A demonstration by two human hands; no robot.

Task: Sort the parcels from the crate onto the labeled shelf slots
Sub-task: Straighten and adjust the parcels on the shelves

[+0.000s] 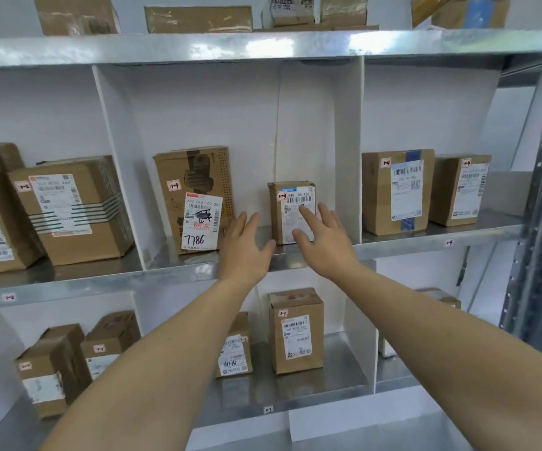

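Top-shelf boxes are cut off at the upper frame edge; far-left parcels mid-frame are clipped by the left edge. Small print on most labels is too blurred to read. The small parcel [291, 212] stands upright at frame centre on the middle shelf [425, 244], long axis vertical, label side facing the camera, w/ a small tag at its upper left corner. The right hand [323, 242] covers part of its label; touching or just in front, can't tell. The left hand [245, 247] is just left of the parcel, btwn it and the taller box marked 7786 [195, 200]. Both hands are spread wide, holding nothing.
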